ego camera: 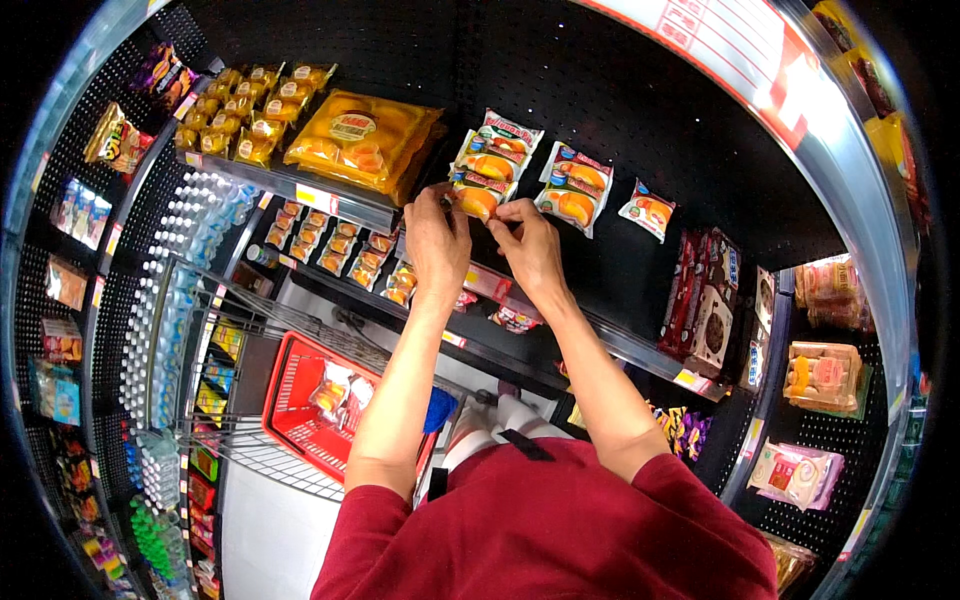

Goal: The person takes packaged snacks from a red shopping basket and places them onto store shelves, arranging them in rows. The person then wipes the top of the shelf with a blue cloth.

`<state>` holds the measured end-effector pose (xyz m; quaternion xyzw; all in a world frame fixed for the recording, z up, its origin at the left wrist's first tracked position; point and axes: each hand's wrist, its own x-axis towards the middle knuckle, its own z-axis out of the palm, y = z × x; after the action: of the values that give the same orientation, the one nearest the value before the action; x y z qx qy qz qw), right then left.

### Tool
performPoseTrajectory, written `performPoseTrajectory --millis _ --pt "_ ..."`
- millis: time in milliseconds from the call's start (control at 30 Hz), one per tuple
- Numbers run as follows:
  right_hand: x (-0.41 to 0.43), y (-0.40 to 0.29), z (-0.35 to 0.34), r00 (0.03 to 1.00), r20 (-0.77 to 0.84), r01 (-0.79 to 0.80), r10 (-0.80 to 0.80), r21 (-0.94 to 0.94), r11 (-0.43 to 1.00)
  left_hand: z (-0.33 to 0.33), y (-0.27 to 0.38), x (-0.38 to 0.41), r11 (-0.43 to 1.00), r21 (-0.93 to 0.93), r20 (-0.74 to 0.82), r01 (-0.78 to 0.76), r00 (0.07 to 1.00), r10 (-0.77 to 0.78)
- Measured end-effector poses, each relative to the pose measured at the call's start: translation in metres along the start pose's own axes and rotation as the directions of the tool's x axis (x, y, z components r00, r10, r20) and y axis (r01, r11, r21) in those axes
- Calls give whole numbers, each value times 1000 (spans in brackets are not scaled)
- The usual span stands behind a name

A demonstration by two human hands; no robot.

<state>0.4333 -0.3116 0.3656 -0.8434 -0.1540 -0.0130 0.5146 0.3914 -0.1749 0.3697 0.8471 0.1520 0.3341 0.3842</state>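
Both my hands reach to the front edge of a black shelf. Between them lies a small wrapped bread pack (478, 199), the front one of a column of similar packs (491, 154). My left hand (439, 244) has its fingertips at the pack's left side, and my right hand (529, 244) pinches its lower right corner between thumb and finger. To the right lie a second column of wrapped bread (576, 187) and a single pack (647, 211). A large yellow bag of bread (364, 142) lies to the left.
Below left, a red shopping basket (300, 427) holding wrapped packs sits in a wire cart (247, 442). A lower shelf carries rows of small packs (337, 247). Dark red biscuit packs (697, 292) stand at the right. Bottled drinks (176, 285) line the left shelving.
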Motion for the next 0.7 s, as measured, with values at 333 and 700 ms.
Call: performPoseTrajectory --millis 333,700 --pt "0 -7 -2 999 -37 13 -15 -60 998 2 -2 -4 1000 -6 6 -12 1000 12" --pt "-69 -54 -13 983 58 172 -171 -9 985 -67 -14 -84 984 -164 -115 -65 992 47"
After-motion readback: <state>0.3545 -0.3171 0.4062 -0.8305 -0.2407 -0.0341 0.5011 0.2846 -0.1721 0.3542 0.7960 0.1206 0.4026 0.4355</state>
